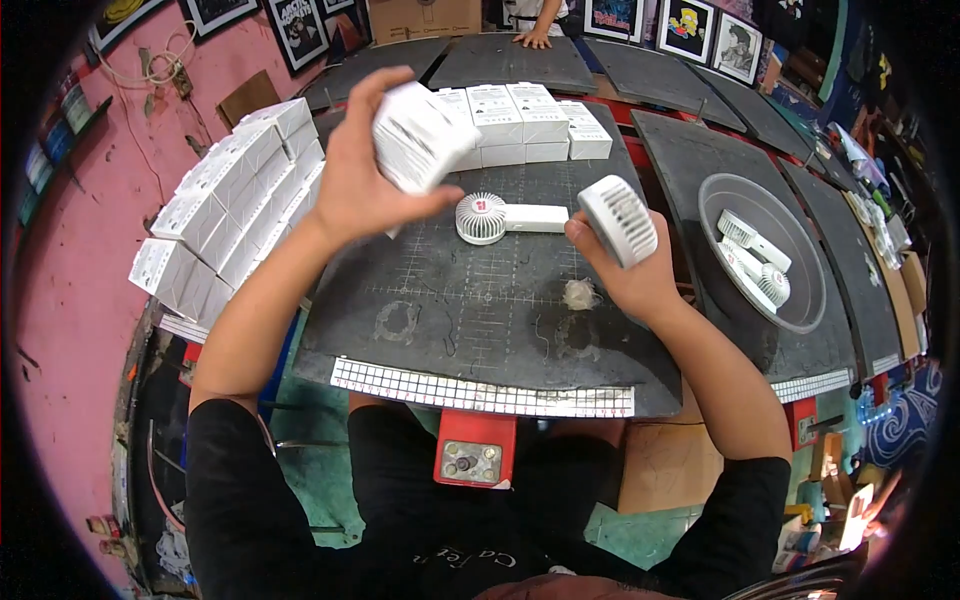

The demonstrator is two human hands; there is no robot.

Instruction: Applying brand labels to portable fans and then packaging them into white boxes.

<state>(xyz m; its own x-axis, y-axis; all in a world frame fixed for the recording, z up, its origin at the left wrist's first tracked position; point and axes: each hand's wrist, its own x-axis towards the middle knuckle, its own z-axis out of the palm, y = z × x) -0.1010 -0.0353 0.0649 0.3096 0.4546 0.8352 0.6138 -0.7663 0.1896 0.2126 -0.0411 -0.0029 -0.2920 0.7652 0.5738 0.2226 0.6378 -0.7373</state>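
A white printed cardboard box (420,139), somewhat blurred, is tilted in my left hand (352,169) above the far left of the dark board. My right hand (634,270) grips a white handheld fan (619,221), its slatted round head upward. Between the hands another white handheld fan (481,218) lies flat on the board, its handle pointing right. A small wad of pale material (580,295) rests on the board below my right hand. Stacked white boxes (232,195) stand at the left, and more boxes (517,112) line the board's far edge.
A grey plastic basin (814,300) holding several white fans sits on the board at the right. Gridded rulers (480,388) run along the near edge, above a red metal bracket (475,442). Across the far boards, another person's hand (533,37) rests on the surface.
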